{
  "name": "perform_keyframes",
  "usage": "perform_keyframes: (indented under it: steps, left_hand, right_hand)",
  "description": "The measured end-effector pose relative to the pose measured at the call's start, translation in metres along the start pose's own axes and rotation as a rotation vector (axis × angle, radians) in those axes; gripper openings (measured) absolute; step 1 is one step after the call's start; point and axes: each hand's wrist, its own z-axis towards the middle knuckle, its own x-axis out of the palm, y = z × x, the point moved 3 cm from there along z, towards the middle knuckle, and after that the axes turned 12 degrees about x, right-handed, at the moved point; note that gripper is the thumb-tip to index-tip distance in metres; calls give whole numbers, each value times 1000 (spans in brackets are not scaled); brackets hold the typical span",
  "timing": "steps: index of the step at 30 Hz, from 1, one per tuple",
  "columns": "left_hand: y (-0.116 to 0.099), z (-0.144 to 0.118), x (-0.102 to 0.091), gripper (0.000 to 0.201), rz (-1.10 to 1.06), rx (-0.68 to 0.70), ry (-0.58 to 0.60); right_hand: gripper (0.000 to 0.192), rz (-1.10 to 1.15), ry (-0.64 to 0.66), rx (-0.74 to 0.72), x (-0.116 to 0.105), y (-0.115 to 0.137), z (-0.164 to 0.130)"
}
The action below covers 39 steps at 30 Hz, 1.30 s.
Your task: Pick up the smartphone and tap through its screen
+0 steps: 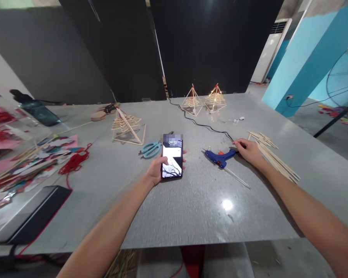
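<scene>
My left hand (pixel 156 166) is wrapped round a smartphone (pixel 172 156) with its screen lit and 09:13 showing; the thumb lies over the screen. Partly behind the phone, light blue scissors (pixel 150 149) lie on the table. Over to the right, my right hand (pixel 247 149) rests closed, thumb and forefinger pinching a black cord (pixel 209 126). Just left of that hand lies a blue hot glue gun (pixel 220 157) on its side, with a clear glue stick (pixel 237 177) sticking out of its back.
Wooden sticks (pixel 278 160) lie by my right forearm. Three stick pyramids stand farther back: one (pixel 129 127) at left, one (pixel 192 102) at centre, and one with small lights (pixel 215 99). Red yarn (pixel 74 162), a bottle (pixel 37 110) and a dark-edged box (pixel 37 212) occupy the left.
</scene>
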Motion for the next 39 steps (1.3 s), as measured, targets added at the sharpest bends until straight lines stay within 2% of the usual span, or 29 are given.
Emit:
perform_keyframes:
  steps: [4, 8, 14, 19, 26, 39]
  left_hand:
    - [-1, 0, 4, 71, -53, 18, -67]
    - [-2, 0, 7, 72, -76, 62, -101]
    - [1, 1, 2, 74, 15, 29, -26]
    - [1, 2, 1, 57, -59, 16, -73]
    - [-2, 2, 6, 45, -120, 91, -109]
    - [0, 2, 3, 52, -175, 97, -100]
  right_hand:
    - [49, -16, 3, -7, 0, 0, 0]
    - [48, -33, 10, -12, 1, 0, 0]
    - [48, -47, 14, -18, 2, -3, 1]
    - [48, -56, 29, -28, 3, -4, 3]
    - [48, -61, 52, -38, 3, -4, 3]
    - [48, -91, 67, -28, 4, -6, 4]
